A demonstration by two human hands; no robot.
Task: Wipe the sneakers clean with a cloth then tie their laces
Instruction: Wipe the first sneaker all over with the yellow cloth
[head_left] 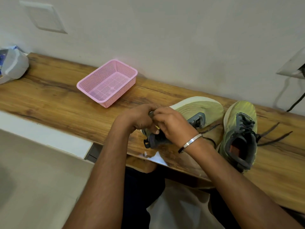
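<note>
Two yellow-green sneakers with grey trim and dark laces lie on the wooden table (66, 103). The left sneaker (198, 109) lies on its side, heel toward me. My left hand (140, 118) and my right hand (173, 126) meet over its tongue, fingers curled and pinching something dark, which looks like its lace. The right sneaker (239, 134) stands upright beside it, its dark laces (272, 134) loose and spread over the wood. No cloth shows in this view.
A pink plastic mesh basket (107, 83) sits at the back of the table by the wall. A plastic bag (13, 65) lies at the far left. A wall socket with cables (295, 66) is at the right. The table's front edge runs just under my forearms.
</note>
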